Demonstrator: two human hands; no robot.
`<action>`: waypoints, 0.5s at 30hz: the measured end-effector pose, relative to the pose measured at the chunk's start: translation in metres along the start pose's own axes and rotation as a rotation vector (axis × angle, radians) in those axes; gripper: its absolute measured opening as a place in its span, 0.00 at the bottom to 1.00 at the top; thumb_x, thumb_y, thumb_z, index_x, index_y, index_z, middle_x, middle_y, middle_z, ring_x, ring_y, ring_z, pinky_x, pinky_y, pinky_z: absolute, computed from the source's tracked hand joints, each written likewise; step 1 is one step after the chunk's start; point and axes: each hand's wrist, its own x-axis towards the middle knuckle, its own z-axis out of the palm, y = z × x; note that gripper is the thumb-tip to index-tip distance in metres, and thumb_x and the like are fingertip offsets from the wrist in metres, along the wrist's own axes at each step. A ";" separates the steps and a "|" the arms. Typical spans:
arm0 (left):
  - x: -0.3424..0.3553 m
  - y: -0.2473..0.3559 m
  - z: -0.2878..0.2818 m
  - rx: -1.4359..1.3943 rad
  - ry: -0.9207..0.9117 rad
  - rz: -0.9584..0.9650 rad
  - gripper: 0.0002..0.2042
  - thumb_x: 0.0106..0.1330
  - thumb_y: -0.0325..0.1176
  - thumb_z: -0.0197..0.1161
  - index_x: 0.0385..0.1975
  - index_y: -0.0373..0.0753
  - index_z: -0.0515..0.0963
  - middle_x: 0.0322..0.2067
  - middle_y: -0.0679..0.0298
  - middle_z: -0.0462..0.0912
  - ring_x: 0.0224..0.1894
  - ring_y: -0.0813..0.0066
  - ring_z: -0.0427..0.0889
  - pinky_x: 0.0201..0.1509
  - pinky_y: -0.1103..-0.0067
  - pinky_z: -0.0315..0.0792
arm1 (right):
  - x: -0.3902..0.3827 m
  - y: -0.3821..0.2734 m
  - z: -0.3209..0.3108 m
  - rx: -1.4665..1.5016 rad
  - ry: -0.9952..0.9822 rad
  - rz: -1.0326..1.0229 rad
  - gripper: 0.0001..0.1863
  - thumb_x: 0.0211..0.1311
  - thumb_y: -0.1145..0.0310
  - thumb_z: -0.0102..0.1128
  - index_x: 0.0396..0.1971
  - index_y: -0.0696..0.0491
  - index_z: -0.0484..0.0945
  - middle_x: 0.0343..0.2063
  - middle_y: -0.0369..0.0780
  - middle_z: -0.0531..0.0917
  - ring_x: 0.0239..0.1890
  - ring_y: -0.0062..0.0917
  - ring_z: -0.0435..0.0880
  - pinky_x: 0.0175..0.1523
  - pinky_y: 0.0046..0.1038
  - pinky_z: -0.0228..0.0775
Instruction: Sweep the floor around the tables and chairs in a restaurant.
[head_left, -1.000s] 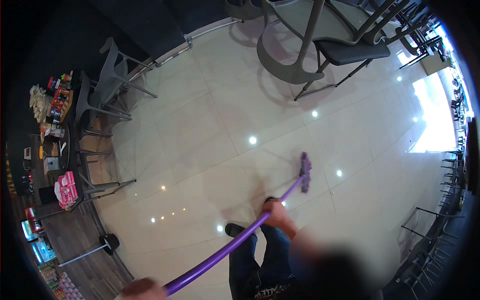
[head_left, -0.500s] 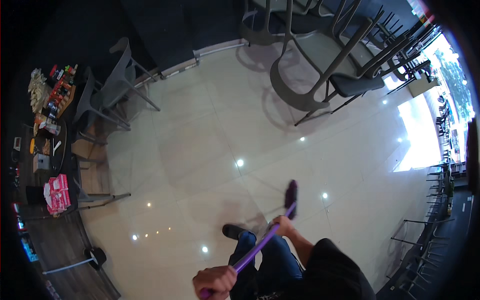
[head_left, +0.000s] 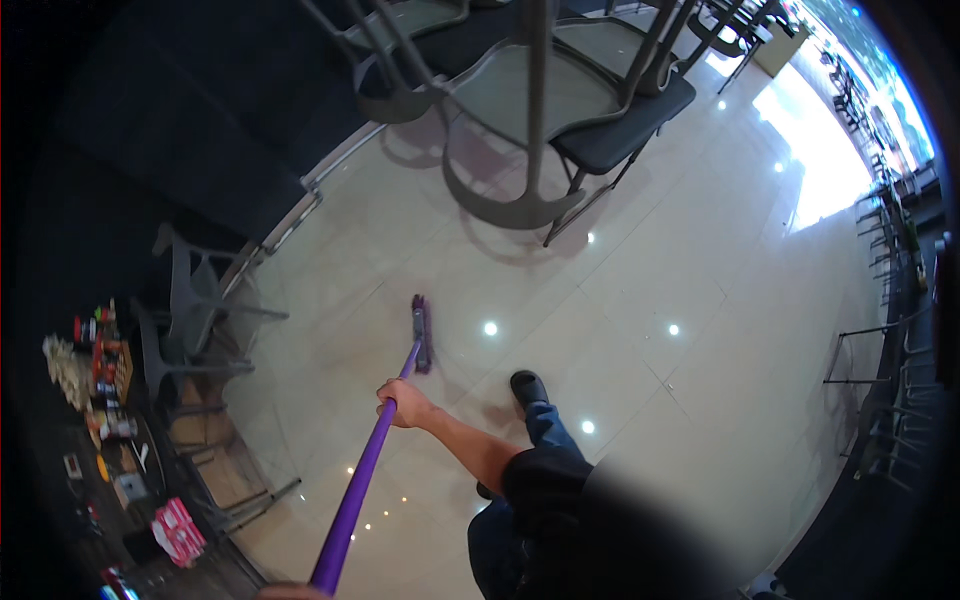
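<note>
My right hand (head_left: pixel 405 405) grips the long purple mop handle (head_left: pixel 355 490) partway down. My left hand (head_left: pixel 293 591) is at the bottom edge on the upper end of the handle, mostly out of the picture. The purple flat mop head (head_left: pixel 422 335) rests on the glossy tiled floor (head_left: pixel 640 290), left of centre and ahead of my feet. One black shoe (head_left: pixel 528 388) shows to the right of the handle, below the mop head's level.
Stacked grey chairs (head_left: pixel 535 100) stand ahead beside a dark wall (head_left: pixel 190 120). Grey chairs (head_left: pixel 200 300) and a cluttered dark table (head_left: pixel 200 560) with a pink pack (head_left: pixel 178 530) line the left. Chair legs (head_left: pixel 880 380) line the right; a bright glass front (head_left: pixel 880 90) is at the upper right.
The mop head has swung from right of centre to left of centre, with my right hand moving left along with it. The view has turned, bringing the stacked chairs nearer the middle.
</note>
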 end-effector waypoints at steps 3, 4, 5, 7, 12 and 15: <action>0.032 -0.068 0.050 -0.186 -0.036 -0.112 0.15 0.55 0.28 0.55 0.10 0.36 0.59 0.08 0.63 0.65 0.10 0.74 0.62 0.16 0.76 0.60 | 0.001 0.082 -0.070 -0.075 -0.056 0.119 0.14 0.33 0.63 0.62 0.12 0.56 0.69 0.17 0.47 0.73 0.26 0.45 0.74 0.30 0.41 0.64; 0.037 -0.084 0.054 -0.282 -0.016 -0.172 0.13 0.54 0.26 0.55 0.11 0.36 0.60 0.10 0.62 0.65 0.12 0.73 0.63 0.17 0.76 0.60 | -0.019 0.098 -0.104 -0.190 -0.043 0.176 0.14 0.30 0.61 0.63 0.12 0.55 0.70 0.17 0.47 0.74 0.25 0.44 0.75 0.30 0.41 0.64; 0.038 -0.106 0.066 -0.332 0.018 -0.201 0.12 0.52 0.29 0.53 0.11 0.38 0.60 0.09 0.65 0.62 0.10 0.76 0.60 0.16 0.78 0.56 | -0.041 0.117 -0.146 -0.193 -0.079 0.225 0.16 0.32 0.58 0.64 0.12 0.56 0.72 0.18 0.48 0.76 0.25 0.46 0.76 0.30 0.40 0.66; 0.044 -0.136 0.099 -0.380 0.037 -0.246 0.10 0.51 0.31 0.51 0.10 0.40 0.61 0.07 0.68 0.58 0.08 0.79 0.56 0.16 0.81 0.51 | -0.086 0.134 -0.227 -0.347 -0.133 0.420 0.15 0.33 0.57 0.64 0.12 0.54 0.74 0.17 0.48 0.76 0.24 0.45 0.76 0.29 0.39 0.67; 0.086 -0.136 0.111 -0.155 0.282 -0.077 0.09 0.53 0.28 0.52 0.14 0.37 0.62 0.09 0.64 0.61 0.10 0.75 0.59 0.18 0.76 0.56 | -0.097 0.101 -0.309 -0.407 0.111 0.429 0.15 0.32 0.57 0.64 0.11 0.53 0.75 0.16 0.46 0.77 0.23 0.44 0.77 0.29 0.39 0.69; 0.139 -0.083 0.107 -0.131 0.353 0.080 0.06 0.52 0.23 0.53 0.19 0.34 0.63 0.14 0.59 0.64 0.15 0.71 0.62 0.20 0.72 0.60 | -0.022 0.045 -0.269 -0.192 0.017 0.394 0.13 0.30 0.60 0.65 0.16 0.53 0.77 0.21 0.47 0.78 0.29 0.44 0.77 0.36 0.42 0.70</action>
